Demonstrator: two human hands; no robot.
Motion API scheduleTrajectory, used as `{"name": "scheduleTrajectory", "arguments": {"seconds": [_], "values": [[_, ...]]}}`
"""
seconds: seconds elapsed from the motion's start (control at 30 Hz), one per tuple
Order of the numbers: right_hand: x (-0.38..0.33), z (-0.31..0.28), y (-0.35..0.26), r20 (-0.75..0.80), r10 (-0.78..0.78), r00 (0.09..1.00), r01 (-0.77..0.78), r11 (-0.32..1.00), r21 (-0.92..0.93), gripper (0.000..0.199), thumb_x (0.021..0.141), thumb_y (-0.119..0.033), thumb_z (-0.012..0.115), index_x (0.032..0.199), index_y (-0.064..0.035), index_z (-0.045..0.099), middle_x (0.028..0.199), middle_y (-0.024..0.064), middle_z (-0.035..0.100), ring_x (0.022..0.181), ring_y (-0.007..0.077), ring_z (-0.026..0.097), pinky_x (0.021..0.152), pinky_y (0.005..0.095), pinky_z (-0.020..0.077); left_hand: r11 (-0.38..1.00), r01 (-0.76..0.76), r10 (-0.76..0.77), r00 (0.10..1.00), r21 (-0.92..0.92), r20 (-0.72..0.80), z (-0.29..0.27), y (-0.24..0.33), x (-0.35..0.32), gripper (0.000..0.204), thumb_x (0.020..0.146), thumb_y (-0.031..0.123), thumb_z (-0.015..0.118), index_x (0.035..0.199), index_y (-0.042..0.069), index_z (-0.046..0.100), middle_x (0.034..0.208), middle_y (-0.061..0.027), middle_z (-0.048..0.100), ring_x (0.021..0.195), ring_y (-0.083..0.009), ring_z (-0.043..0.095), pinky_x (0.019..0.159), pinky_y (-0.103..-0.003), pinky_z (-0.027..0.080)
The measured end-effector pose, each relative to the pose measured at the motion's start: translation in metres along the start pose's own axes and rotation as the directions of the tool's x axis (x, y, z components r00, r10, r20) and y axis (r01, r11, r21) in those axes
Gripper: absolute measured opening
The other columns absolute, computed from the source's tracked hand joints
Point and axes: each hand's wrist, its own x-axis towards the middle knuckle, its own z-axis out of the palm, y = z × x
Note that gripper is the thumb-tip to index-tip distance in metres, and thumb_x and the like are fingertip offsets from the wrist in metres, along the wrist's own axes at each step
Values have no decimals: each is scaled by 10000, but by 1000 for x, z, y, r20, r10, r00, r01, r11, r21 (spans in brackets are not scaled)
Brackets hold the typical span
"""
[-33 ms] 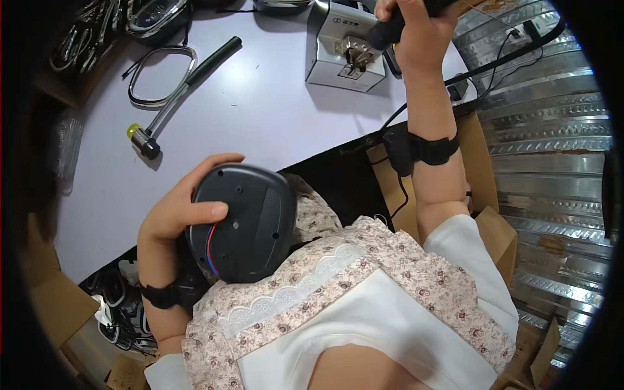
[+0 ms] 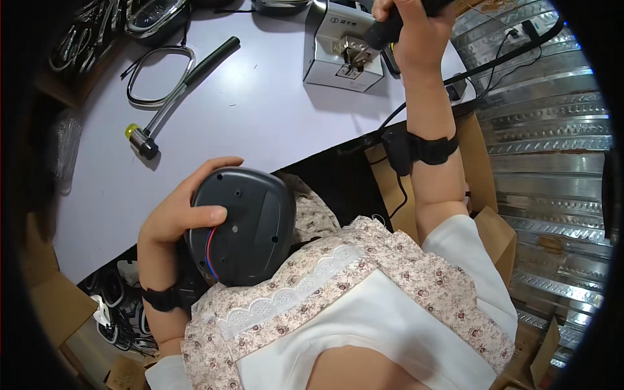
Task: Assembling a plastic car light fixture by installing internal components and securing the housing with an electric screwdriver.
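My left hand (image 2: 177,218) grips a dark grey rounded plastic housing (image 2: 250,227) and holds it against my chest, just past the table's near edge. Red and blue wires (image 2: 209,250) show at the housing's lower left rim. My right hand (image 2: 416,32) is stretched to the far side of the pale table (image 2: 260,123). It is closed around the black handle of a tool (image 2: 385,31), right above a small white box-shaped device (image 2: 338,58). The tool's tip is hidden. Both wrists wear black bands.
A black-handled mallet with a yellow face (image 2: 170,110) lies on the table's left part, beside a bent metal loop (image 2: 159,75). Dark parts crowd the far left corner. A black cable (image 2: 416,110) runs off the table's right edge. Cardboard boxes (image 2: 494,227) and ribbed metal sheeting (image 2: 559,143) stand to the right.
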Motion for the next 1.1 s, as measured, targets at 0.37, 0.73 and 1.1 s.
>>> {"name": "scheduleTrajectory", "arguments": {"seconds": [0.37,0.73,1.1], "values": [[-12,-6,-16,-6,-10,1000,11,995,96,330,917,-31,631,1225,-9,514,651,8,545,517,93,518,504,255,429,1000,25,-25,1000,6,-2,21,-12,-17,920,691,385,819,1440,17,431,1236,-144,595,1160,-235,567,1040,-348,409],[-52,-21,-66,30,175,984,-151,736,660,176,935,-184,580,1082,-91,561,694,4,460,626,127,484,669,320,410,988,66,-55,995,141,-82,30,-2,-22,771,757,306,784,1390,-7,474,1217,-132,603,1154,-211,559,1036,-330,414],[-104,40,-110,162,151,975,-221,669,710,273,852,-259,691,1062,-118,588,713,-49,495,596,67,488,681,273,407,951,45,5,987,305,-158,38,-6,-26,668,801,335,787,1313,2,518,1150,-140,633,1085,-220,600,982,-341,462]]}}
